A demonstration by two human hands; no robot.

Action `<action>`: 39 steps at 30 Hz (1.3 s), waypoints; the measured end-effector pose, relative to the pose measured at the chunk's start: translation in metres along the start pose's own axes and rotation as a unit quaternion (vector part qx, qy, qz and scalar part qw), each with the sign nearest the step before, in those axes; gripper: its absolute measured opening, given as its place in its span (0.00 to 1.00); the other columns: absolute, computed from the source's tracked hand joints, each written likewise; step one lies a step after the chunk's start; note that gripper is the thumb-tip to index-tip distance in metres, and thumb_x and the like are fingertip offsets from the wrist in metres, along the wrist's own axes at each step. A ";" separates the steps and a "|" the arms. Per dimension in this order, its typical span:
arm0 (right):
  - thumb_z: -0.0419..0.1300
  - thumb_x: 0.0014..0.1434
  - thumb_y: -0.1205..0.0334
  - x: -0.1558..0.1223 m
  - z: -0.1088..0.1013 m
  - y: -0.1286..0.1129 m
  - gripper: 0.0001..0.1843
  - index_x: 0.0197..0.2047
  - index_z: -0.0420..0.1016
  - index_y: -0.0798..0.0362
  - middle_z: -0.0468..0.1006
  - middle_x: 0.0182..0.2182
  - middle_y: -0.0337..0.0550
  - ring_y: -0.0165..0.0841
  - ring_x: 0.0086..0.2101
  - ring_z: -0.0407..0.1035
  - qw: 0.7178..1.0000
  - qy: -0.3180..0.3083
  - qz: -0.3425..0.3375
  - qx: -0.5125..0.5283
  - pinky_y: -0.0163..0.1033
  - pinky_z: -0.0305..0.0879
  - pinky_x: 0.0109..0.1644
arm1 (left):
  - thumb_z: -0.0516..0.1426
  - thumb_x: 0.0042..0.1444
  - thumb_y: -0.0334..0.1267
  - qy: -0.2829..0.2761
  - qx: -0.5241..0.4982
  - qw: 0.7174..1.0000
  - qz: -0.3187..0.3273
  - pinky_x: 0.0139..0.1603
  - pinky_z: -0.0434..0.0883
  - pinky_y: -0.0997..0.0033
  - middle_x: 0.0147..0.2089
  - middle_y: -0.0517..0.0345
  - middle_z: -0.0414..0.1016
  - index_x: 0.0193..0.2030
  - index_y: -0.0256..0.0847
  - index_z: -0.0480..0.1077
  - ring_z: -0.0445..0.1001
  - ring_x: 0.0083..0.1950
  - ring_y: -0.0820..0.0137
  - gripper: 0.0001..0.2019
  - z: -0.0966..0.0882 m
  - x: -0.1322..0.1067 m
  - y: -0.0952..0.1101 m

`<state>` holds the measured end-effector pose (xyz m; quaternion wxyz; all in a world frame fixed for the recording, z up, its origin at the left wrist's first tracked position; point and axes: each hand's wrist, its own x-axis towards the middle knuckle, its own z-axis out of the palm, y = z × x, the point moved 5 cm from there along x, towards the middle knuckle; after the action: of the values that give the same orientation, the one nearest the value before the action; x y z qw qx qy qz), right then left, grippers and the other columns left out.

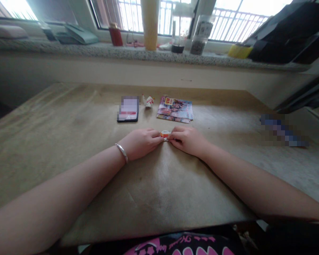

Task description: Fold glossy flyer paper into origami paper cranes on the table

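Note:
Between my two hands, over the middle of the table, is a small folded piece of paper [165,134], orange and white with some print on it. My left hand [143,143] pinches its left end, and a silver bangle circles that wrist. From the other side, the fingers of my right hand [187,140] are closed on its right end. Just beyond my hands lies a stack of colourful printed leaflets [174,109]. Left of the stack sits a crumpled white and red paper [149,101]. The fingers hide much of the small piece.
A dark-edged flat object, partly blurred out, [128,109] lies left of the crumpled paper. Another blurred blue item [283,131] is at the right. Along the windowsill [95,49] stand a red container [115,34], a tall yellow cylinder [150,26] and a black bag [279,37].

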<state>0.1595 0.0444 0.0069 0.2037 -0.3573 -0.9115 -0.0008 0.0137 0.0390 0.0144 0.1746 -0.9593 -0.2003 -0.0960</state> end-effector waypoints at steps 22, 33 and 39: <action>0.57 0.58 0.63 0.008 0.007 0.000 0.06 0.32 0.73 0.54 0.70 0.27 0.41 0.30 0.31 0.63 0.988 -0.032 0.104 0.106 0.34 0.56 0.35 | 0.50 0.62 0.36 -0.004 -0.073 0.994 -0.083 0.34 0.66 0.75 0.35 0.58 0.73 0.39 0.41 0.72 0.72 0.35 0.72 0.09 0.004 0.000 -0.007; 0.59 0.57 0.61 0.010 0.009 0.010 0.09 0.28 0.74 0.55 0.71 0.26 0.39 0.28 0.29 0.64 0.971 -0.062 0.146 0.181 0.33 0.56 0.33 | 0.51 0.62 0.37 0.009 -0.096 0.994 -0.056 0.36 0.68 0.75 0.38 0.57 0.76 0.40 0.43 0.76 0.74 0.36 0.72 0.11 0.004 -0.003 -0.010; 0.58 0.57 0.64 0.006 0.003 0.006 0.07 0.30 0.77 0.55 0.73 0.27 0.41 0.28 0.29 0.66 0.985 -0.054 0.075 0.144 0.32 0.58 0.34 | 0.50 0.63 0.37 0.016 -0.106 0.994 -0.030 0.41 0.70 0.75 0.48 0.56 0.75 0.45 0.44 0.75 0.75 0.41 0.73 0.13 0.004 -0.006 -0.010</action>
<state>0.1579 0.0532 0.0056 0.2028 -0.3912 -0.8824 0.1649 0.0047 0.0469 0.0124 0.0724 -0.9642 -0.2150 -0.1372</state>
